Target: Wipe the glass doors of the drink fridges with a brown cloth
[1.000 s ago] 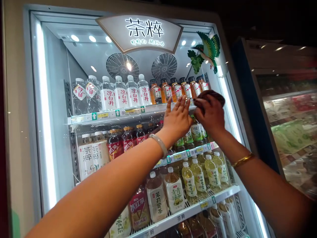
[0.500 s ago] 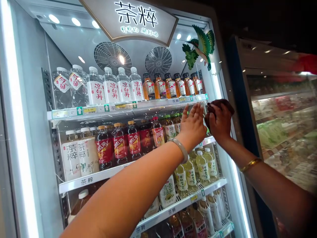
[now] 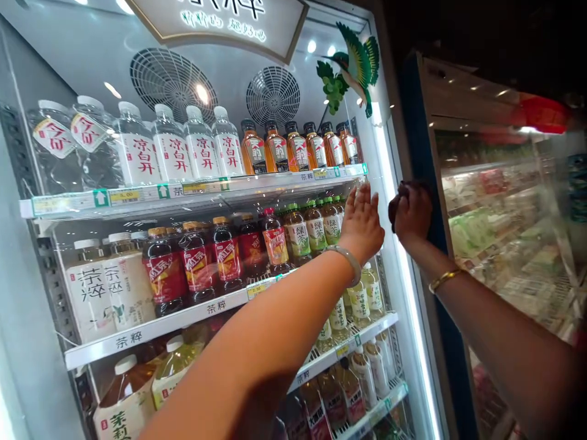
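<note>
My left hand point(image 3: 363, 221) lies with fingers spread against the glass door point(image 3: 321, 189) of a lit drinks cooler, level with the second shelf. A pale bangle point(image 3: 349, 263) circles that wrist. To its right, my right hand point(image 3: 415, 214) is closed around a dark brown cloth point(image 3: 395, 208) at the cooler's right frame. Most of the cloth is hidden behind the fingers. A gold bracelet point(image 3: 444, 280) is on the right wrist. Behind the glass near my left hand stand green-capped tea bottles point(image 3: 299, 232).
Water bottles point(image 3: 137, 150) and amber drinks point(image 3: 277, 150) line the top shelf. Red-labelled bottles point(image 3: 197, 260) fill the one below. A bird decoration point(image 3: 360, 64) sits at the upper right. Another chilled case point(image 3: 499, 232) stands further right, beyond a dark blue side panel point(image 3: 417, 122).
The view has shifted closer and to the right, so the cooler sits lefter and higher. My right hand with the cloth has moved rightward, away from my left hand, onto the frame.
</note>
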{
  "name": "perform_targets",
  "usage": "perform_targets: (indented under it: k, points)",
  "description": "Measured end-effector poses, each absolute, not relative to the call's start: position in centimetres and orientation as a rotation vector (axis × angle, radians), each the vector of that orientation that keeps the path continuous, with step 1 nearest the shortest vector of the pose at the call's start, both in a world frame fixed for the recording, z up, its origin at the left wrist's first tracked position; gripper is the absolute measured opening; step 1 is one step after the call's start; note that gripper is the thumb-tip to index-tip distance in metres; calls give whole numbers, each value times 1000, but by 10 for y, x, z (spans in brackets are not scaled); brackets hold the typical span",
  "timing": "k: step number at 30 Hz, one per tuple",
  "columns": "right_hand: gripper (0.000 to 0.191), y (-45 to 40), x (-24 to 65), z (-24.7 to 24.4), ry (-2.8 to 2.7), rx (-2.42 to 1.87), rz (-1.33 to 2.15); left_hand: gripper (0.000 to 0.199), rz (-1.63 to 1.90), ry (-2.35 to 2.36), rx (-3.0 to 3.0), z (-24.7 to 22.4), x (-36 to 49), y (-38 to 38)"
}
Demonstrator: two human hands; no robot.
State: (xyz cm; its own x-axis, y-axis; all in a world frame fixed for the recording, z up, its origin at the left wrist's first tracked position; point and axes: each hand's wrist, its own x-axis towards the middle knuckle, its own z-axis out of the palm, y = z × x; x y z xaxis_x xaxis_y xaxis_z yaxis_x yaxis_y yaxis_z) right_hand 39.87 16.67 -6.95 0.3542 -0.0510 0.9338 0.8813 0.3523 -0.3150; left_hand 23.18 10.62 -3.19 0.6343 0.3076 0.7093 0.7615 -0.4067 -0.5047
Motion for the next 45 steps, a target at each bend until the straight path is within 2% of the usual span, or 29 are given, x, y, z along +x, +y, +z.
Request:
perform_targets:
  k: [3, 7, 12, 15, 18, 21, 26, 30, 32, 35, 37, 40, 45]
  points:
    - [48, 158, 374, -105, -1060, -999, -722, 66, -682, -755, -1986, -57, 222, 104]
    - [45, 149, 378, -123, -1331, -933, -744, 67, -729, -716, -1962, -80, 207, 101]
    - [52, 155, 374, -173, -988, -1017, -639, 70, -662, -832, -1947, -101, 209, 96]
    - [47, 153, 353, -199, -1075, -987, -658, 64, -676, -831, -1934, -114, 211, 91]
    - [41, 150, 355, -195, -1222, -936, -683, 60, -656, -751, -1951, -121, 206, 89]
    - [43, 149, 371, -190, -1213, -954, -668, 61, -648, -746, -1971, -125, 203, 89]
    - [50, 138, 348, -223, -1043, -1010, -635, 61, -623, -764, -1954, -139, 199, 83]
    - [41, 127, 335, -222, -1307, -929, -661, 61, -638, -841, -1962, -144, 187, 73]
    - [42, 130, 345, -213, -1382, -890, -667, 61, -674, -880, -1969, -142, 179, 70]
    - [50, 138, 351, -216, -1123, -947, -612, 64, -676, -860, -1997, -142, 167, 68]
    - [52, 138, 332, -233, -948, -985, -577, 64, -675, -845, -2018, -146, 162, 65]
    - [47, 127, 286, -250, -1065, -937, -605, 64, -718, -887, -2023, -152, 156, 55]
    - [41, 117, 271, -214, -1312, -779, -684, 65, -847, -1017, -1943, -152, 127, 39]
